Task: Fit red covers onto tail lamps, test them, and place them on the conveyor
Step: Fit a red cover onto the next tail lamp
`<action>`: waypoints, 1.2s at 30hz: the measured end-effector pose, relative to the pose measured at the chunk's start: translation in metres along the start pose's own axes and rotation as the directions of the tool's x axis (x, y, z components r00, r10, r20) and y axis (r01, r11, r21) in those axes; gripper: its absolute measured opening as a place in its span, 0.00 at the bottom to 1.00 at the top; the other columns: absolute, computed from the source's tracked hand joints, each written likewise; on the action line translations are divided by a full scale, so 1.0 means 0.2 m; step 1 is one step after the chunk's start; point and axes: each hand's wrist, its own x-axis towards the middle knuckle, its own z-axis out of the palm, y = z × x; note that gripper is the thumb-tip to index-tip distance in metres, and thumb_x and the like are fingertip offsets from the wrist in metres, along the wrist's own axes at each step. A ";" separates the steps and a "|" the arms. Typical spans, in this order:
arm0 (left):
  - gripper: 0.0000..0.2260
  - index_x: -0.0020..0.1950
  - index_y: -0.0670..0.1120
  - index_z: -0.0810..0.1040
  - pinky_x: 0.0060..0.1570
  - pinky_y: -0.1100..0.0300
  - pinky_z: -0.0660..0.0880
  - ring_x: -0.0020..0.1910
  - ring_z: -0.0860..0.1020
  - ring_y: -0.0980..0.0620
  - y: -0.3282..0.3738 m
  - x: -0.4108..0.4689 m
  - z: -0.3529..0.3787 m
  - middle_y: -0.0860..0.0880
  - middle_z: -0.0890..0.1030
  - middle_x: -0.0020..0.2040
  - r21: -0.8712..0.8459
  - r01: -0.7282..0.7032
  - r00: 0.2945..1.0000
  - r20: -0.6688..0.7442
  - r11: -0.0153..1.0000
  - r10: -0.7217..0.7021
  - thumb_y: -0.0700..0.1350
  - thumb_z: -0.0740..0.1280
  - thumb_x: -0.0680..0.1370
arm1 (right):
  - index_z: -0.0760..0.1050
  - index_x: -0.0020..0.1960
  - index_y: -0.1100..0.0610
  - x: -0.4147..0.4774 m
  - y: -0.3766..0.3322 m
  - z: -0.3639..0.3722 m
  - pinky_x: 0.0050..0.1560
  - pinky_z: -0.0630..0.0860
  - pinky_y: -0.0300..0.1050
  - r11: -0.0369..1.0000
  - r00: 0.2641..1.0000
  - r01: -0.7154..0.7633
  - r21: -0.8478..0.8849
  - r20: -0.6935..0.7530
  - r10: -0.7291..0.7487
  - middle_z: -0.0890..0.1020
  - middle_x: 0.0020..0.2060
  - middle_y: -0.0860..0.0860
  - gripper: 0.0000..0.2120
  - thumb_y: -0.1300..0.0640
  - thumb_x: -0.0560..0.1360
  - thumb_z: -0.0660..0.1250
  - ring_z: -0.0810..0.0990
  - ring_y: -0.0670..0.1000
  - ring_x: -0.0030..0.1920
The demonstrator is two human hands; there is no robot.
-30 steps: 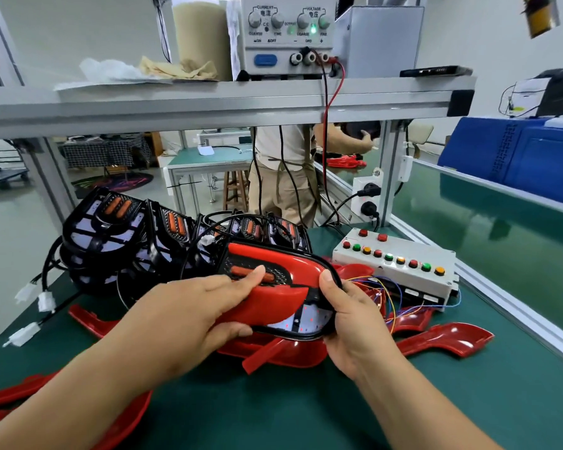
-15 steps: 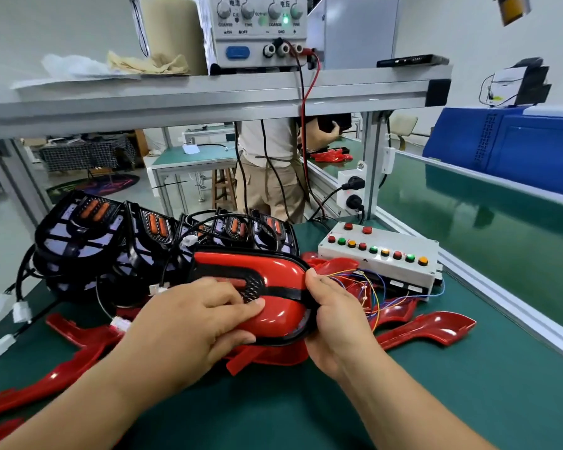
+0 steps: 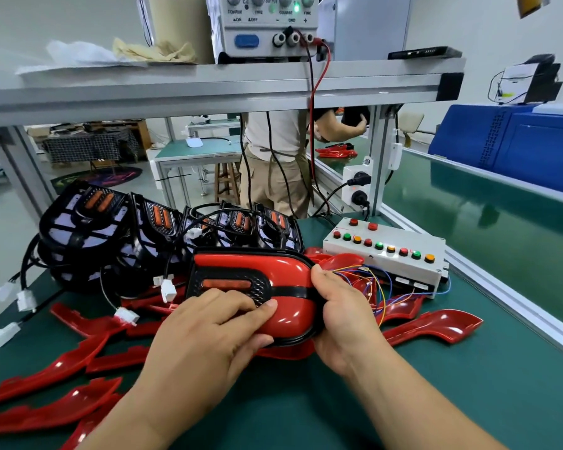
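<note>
Tail lamp (image 3: pixel 228 282) with red cover (image 3: pixel 273 263) on it is held just above the bench (image 3: pixel 468 401), centre of view, face tilted up toward the camera. The cover looks seated along the top edge. The bottom-right seam is hidden by fingers, so I can't tell if it's fully clipped.

Risks:
- An uneven squeeze could leave one clip unlatched or crack the thin cover rim.
- The lamp's white connector (image 3: pixel 168 287) dangles at the left, over loose covers (image 3: pixel 88 362). It could snag there, or on the bare lamps (image 3: pixel 143 235) behind, when the lamp is lifted.
- Coloured wires (image 3: pixel 374 287) from the test box (image 3: pixel 387 254) run right beside the right hand, so it's easy to catch them.
- The conveyor (image 3: pixel 485 216) is well apart on the right, so the carry passes over the box.

Left hand (image 3: pixel 205 339): fingers curled over the lower front of the lamp, thumb below, gripping and pressing the cover.

Right hand (image 3: pixel 342 316): wrapped round the lamp's right end, thumb on the top corner, clamping it.
</note>
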 end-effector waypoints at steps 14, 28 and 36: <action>0.19 0.64 0.52 0.81 0.41 0.53 0.78 0.44 0.76 0.52 0.04 -0.01 -0.03 0.54 0.77 0.45 -0.106 0.217 0.975 -0.025 0.970 -0.221 0.58 0.60 0.79 | 0.75 0.61 0.58 -0.02 -0.01 0.01 0.43 0.82 0.52 0.997 0.969 0.017 0.072 0.245 -0.034 0.84 0.53 0.61 0.22 0.47 0.72 0.68 0.85 0.59 0.47; 0.19 0.63 0.48 0.82 0.41 0.52 0.78 0.46 0.77 0.51 0.11 0.03 -0.01 0.54 0.75 0.44 -0.097 0.292 0.949 -0.094 0.952 -0.300 0.54 0.61 0.77 | 0.70 0.68 0.47 -0.05 0.05 0.02 0.46 0.81 0.49 0.984 0.915 0.142 0.103 0.367 -0.171 0.82 0.55 0.61 0.38 0.67 0.62 0.76 0.83 0.60 0.53; 0.19 0.62 0.47 0.82 0.42 0.51 0.77 0.46 0.70 0.52 0.18 -0.02 0.07 0.51 0.76 0.46 -0.146 0.362 0.908 -0.167 0.921 -0.384 0.54 0.61 0.77 | 0.74 0.61 0.39 -0.06 0.08 0.02 0.52 0.80 0.56 0.973 0.915 0.205 0.106 0.334 -0.228 0.82 0.56 0.59 0.34 0.65 0.63 0.80 0.82 0.62 0.56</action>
